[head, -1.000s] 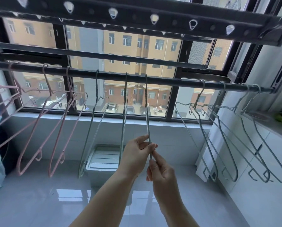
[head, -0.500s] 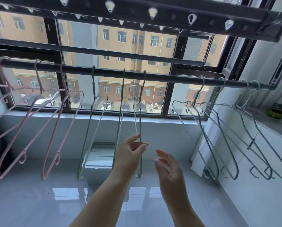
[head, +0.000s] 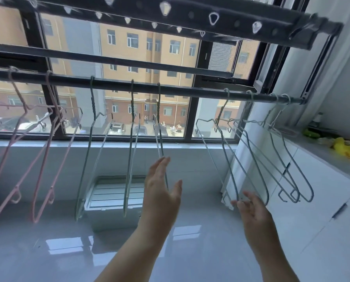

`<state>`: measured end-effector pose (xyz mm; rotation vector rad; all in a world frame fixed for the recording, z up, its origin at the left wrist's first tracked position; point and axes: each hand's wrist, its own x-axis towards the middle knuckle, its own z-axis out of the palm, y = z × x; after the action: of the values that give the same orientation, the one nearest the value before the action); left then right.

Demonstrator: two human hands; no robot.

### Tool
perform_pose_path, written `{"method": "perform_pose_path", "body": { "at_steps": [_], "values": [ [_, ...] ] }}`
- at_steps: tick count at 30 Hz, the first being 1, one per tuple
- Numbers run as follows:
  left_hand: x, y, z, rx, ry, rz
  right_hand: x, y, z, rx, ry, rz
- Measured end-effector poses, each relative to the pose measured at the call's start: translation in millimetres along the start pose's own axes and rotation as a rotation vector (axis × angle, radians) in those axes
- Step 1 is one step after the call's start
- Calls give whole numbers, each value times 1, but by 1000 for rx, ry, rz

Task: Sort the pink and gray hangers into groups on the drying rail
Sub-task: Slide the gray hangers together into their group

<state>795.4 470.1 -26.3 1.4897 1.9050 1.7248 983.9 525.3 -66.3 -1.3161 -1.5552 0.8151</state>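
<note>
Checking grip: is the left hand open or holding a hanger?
Open: the left hand has straight fingers, none curled round the gray hanger by it.

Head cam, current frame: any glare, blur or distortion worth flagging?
Head view: backlit by the window, with window glare on the glossy floor; wide-angle lens bows the drying rail; right hand and the top rack slightly motion-smeared; left hand and gray hangers are readable.

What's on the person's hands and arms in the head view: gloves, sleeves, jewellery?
Nothing worn that shows. The left hand and right hand are bare, with no gloves, rings, watch or bracelet visible. Both forearms are uncovered down to the bottom edge of the frame, so no sleeve is in view. No markings or tape show on either.
</note>
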Motion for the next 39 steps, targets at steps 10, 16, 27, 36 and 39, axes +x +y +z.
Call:
{"method": "perform_pose_path", "body": {
  "at_steps": [10, 16, 27, 36, 39],
  "values": [
    [-3, 3, 6, -59, -71, 32, 22, -26, 13, 370, -70, 24],
    [-2, -5, -2, -85, -28, 21, 30, -35, 39, 479, -163, -42],
    [-2, -14, -17, -26, 30, 4, 17, -39, 73, 298, -243, -184],
    [-4, -19, -19, 100, 46, -3, 11, -41, 84, 188, -242, -222],
    [-4, -19, -19, 109, 61, -24, 8, -42, 86, 153, -239, -234]
  ]
}}
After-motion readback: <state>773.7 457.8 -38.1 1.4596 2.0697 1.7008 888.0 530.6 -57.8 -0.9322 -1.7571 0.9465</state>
